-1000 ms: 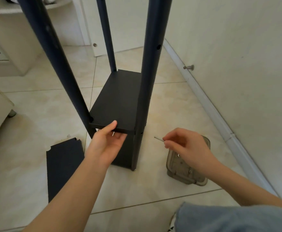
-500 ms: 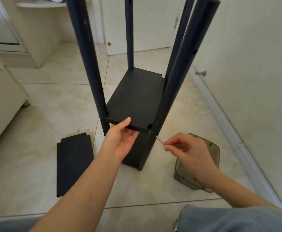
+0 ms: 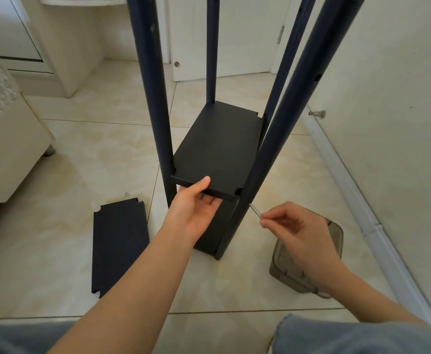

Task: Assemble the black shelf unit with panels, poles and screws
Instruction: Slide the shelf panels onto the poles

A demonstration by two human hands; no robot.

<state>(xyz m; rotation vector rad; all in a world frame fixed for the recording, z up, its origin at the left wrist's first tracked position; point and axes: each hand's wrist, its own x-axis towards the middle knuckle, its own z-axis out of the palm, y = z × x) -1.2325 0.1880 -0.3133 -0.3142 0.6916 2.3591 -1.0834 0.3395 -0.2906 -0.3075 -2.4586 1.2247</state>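
Fingertips of the right hand pinch the screw. Its tip now meets the front-right pole just under the shelf panel; one second ago it was apart. The left hand still grips the panel's front edge, thumb on top.

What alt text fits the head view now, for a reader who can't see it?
A left hand grips the front edge of a flat black shelf panel between four upright dark poles, while the right hand pinches a thin silver screw at the near right pole. A second black panel lies on the tiled floor beside it.
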